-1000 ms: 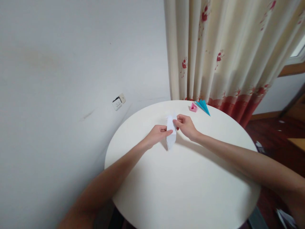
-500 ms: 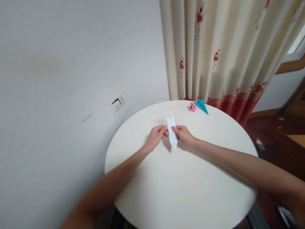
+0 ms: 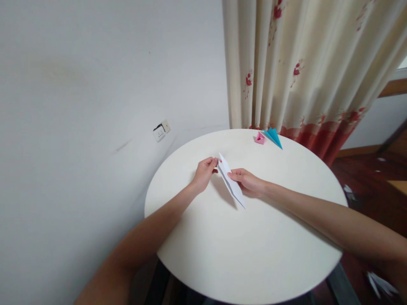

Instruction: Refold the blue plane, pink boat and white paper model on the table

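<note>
A folded white paper [image 3: 231, 183], long and pointed at both ends, is held tilted just above the round white table [image 3: 203, 254]. My right hand [image 3: 247, 180] grips its right side, thumb on top and fingers underneath. With thumb and fingertips, my left hand [image 3: 206, 170] pinches the paper near its far left end. The small part between those left fingers is hidden. A shadow of the paper falls on the tabletop below it.
Near the table's far edge lie a pink folded paper piece [image 3: 260, 138] and a blue paper plane [image 3: 273, 137]. A patterned curtain [image 3: 260, 63] hangs behind them. The wall with a socket [image 3: 159, 133] is on the left. White papers [image 3: 381, 284] lie on the floor at right.
The white paper has turned, its near end swinging right. My left hand has moved from beside the paper to pinching its far end. The right hand keeps its grip.
</note>
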Tool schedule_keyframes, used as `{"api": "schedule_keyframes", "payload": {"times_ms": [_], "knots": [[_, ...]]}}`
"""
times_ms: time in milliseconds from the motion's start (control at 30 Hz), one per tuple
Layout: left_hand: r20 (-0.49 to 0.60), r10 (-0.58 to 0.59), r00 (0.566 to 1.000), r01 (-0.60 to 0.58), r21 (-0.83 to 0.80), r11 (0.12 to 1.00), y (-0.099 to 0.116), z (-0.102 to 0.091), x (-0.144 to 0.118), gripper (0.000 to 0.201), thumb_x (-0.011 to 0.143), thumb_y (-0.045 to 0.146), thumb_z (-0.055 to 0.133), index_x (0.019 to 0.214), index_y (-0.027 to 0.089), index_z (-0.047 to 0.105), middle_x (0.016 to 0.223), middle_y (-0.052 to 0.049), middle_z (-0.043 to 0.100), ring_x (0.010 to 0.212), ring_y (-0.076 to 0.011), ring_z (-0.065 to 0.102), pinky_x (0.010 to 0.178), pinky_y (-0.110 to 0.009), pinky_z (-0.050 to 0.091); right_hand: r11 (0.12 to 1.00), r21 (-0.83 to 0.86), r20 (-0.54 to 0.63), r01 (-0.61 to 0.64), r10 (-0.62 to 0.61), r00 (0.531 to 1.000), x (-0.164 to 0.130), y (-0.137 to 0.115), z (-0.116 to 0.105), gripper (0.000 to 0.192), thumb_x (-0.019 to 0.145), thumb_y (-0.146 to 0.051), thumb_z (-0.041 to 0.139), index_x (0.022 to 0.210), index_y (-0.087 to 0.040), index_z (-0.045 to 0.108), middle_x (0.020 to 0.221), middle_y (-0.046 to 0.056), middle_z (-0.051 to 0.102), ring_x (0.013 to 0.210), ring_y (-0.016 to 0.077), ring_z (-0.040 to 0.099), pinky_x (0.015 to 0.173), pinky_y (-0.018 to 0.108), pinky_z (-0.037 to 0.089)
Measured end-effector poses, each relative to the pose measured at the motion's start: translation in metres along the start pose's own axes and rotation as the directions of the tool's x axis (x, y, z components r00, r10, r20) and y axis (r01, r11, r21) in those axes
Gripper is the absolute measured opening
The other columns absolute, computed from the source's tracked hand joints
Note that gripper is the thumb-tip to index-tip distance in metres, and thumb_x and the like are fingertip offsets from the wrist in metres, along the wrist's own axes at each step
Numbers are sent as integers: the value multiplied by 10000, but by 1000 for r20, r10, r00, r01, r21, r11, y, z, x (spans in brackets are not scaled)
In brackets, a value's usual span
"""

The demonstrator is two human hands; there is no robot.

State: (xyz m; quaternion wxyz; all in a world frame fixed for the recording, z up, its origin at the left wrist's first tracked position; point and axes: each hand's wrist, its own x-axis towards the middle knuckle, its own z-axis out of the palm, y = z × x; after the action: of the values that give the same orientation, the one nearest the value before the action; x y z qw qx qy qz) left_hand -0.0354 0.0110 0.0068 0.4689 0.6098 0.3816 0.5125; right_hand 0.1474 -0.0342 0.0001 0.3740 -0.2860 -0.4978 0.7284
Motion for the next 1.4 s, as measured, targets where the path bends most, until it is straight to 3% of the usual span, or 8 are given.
{"api": "schedule_keyframes", "payload": {"times_ms": [267,467,600,867,1000,1100,1200,1400], "knots": [[30,-127,991,131,-249,960,5,10,-6,350,809,504,687,948,188,627,858,-19,641,747,-138,603,684,-252,489,971,-225,-96,79,-103,990,7,10,-8,493,635,-593,793,689,-155,573,568,-37,499,512,94,391,511,257,245],[-44,-68,997,64,-84,994,-3,7,-2,409,754,546,741,784,143,679,763,-36,640,716,-149,582,657,-259,473,939,-329,-165,104,-166,972,10,12,-6,452,632,-554,783,631,-169,547,539,-47,482,511,92,387,507,251,247],[-79,-62,995,56,-74,996,-5,5,0,429,783,567,702,778,139,682,750,-42,647,688,-144,579,636,-261,465,965,-244,-195,94,-144,970,9,13,-4,467,614,-555,813,636,-172,547,553,-44,499,512,94,401,500,249,254],[195,-140,971,169,-145,975,2,17,-14,338,770,459,758,870,157,644,812,-23,653,732,-133,620,658,-245,485,985,92,-220,147,-124,968,15,10,-15,440,620,-530,848,725,-168,622,677,18,633,630,152,550,618,299,436],[125,-149,981,163,-113,980,-1,22,-15,326,720,419,784,833,151,637,792,-23,664,689,-135,625,660,-260,499,984,64,-293,168,-143,945,20,14,-15,388,650,-481,828,752,-191,592,689,11,631,635,159,568,647,321,471],[-6,-117,993,117,-5,993,-3,20,-12,271,722,364,761,781,146,611,721,-13,643,630,-125,606,630,-254,489,961,-115,-447,250,-275,851,21,14,-10,392,634,-415,829,845,-219,563,710,-20,621,659,161,586,639,310,483],[-52,26,998,-21,84,996,-4,19,-11,261,714,253,743,898,169,578,658,32,609,590,-115,582,583,-227,454,890,-334,-440,311,-439,783,20,10,-3,380,650,-426,799,846,-224,543,735,-27,608,656,149,570,600,278,456],[30,286,958,-280,314,907,1,24,-17,128,799,147,624,919,189,608,785,6,639,710,-121,606,653,-232,473,810,-519,-409,273,-516,753,19,9,-2,359,683,-472,761,705,-212,515,645,-30,548,600,134,508,556,264,389]]}}
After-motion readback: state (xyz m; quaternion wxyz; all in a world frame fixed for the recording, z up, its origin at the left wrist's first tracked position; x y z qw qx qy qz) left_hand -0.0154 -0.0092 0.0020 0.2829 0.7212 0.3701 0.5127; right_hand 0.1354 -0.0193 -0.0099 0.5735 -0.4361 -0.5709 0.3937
